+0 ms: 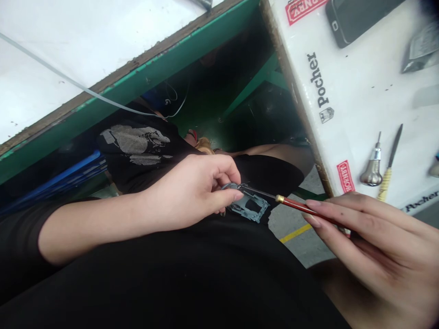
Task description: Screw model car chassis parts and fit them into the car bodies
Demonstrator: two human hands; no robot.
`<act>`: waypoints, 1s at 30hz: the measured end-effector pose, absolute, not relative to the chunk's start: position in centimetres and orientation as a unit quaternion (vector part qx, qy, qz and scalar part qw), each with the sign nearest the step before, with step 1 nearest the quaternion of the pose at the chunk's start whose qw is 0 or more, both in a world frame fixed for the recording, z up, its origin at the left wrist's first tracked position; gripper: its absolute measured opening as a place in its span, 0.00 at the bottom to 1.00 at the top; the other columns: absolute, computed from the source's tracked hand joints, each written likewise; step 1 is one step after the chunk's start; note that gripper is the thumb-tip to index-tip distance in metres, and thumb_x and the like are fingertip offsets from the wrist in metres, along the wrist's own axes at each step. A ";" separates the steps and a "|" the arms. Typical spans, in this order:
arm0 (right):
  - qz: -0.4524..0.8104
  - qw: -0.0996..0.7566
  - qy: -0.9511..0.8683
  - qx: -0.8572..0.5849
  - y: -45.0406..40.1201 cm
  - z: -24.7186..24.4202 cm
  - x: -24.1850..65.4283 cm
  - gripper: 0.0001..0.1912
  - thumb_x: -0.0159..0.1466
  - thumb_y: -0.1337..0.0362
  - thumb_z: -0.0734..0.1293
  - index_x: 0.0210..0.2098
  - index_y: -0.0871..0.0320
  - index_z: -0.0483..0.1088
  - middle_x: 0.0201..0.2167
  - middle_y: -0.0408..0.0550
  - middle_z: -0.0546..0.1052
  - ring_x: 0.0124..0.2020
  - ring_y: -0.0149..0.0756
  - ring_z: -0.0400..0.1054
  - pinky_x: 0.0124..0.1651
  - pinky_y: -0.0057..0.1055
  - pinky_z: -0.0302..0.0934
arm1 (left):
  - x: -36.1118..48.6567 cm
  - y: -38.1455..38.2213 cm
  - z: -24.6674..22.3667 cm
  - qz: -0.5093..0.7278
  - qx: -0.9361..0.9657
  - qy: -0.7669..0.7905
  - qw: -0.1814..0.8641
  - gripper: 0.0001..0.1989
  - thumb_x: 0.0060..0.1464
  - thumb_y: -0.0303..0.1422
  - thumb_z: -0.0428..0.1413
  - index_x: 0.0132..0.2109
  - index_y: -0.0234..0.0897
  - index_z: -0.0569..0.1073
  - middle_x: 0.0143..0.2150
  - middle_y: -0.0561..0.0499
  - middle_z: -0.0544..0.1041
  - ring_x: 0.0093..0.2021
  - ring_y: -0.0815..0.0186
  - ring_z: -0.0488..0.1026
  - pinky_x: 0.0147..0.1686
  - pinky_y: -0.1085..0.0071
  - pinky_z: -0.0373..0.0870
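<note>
one small grey openwork plastic part, partly hidden at frame centre by the left hand's pinching fingers; the right hand, cut off lower right, pinches one slim red-handled tool.

Tools on a printed white surface

The right-hand surface, with its worn left edge, bears a black phone farther off. Nearer, close to that edge, a bulb-handled metal tool lies beside a yellow-handled file. Across the left-hand surface, a thin grey cable passes over the edge.
</note>
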State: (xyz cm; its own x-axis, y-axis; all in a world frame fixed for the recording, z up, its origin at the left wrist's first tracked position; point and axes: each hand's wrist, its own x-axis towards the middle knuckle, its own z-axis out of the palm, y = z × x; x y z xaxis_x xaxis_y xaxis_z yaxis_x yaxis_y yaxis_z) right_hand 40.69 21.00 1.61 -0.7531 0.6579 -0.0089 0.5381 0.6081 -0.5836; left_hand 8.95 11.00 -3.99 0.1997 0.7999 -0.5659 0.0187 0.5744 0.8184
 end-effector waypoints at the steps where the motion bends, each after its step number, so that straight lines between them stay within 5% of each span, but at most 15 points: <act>1: 0.288 0.105 -0.890 -0.336 21.0 1.6 40.7 0.22 0.71 0.75 0.80 0.58 0.43 0.88 0.45 0.42 0.88 0.36 0.42 0.85 0.42 0.41 0.84 | 8.9 11.0 -4.0 0.285 0.364 0.565 0.684 0.06 0.70 0.34 0.69 0.45 0.41 0.80 0.33 0.54 0.87 0.31 0.64 0.87 0.32 0.71 0.80; 30: 0.292 0.110 -0.889 -0.334 20.8 1.7 40.9 0.21 0.71 0.76 0.81 0.58 0.46 0.88 0.46 0.42 0.89 0.39 0.39 0.84 0.44 0.39 0.82 | 9.0 11.0 -4.0 0.283 0.360 0.565 0.686 0.06 0.69 0.34 0.70 0.45 0.41 0.80 0.33 0.53 0.87 0.31 0.64 0.86 0.32 0.71 0.79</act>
